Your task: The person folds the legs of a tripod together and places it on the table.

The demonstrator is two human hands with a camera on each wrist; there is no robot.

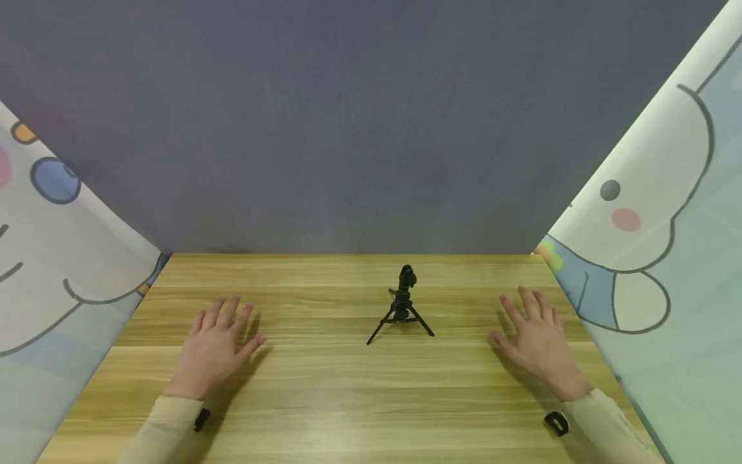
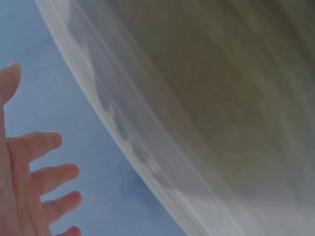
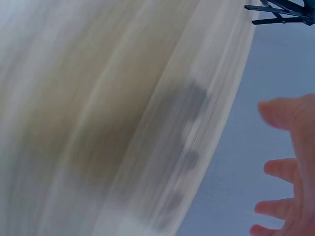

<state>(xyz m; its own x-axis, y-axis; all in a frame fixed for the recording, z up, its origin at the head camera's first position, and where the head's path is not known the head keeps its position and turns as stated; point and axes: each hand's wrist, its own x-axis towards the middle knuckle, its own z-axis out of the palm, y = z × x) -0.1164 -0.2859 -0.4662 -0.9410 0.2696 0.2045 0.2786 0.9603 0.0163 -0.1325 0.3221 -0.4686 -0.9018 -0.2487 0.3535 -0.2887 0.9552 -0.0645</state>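
Note:
A small black tripod stands upright on the wooden table, right of the middle, its thin legs spread. Left of it, my left hand is held palm down over the table with fingers spread and nothing in them. On the other side my right hand is held the same way, nearer to the tripod and apart from it. Both hands cast shadows on the wood. Spread fingers of the left hand show at the left wrist view's edge. The right wrist view catches the tripod's legs in its top corner.
The light wooden table ends at a plain grey wall. Cloths printed with cartoon figures flank it, one on the left and one on the right. A black strap piece sits at the right wrist.

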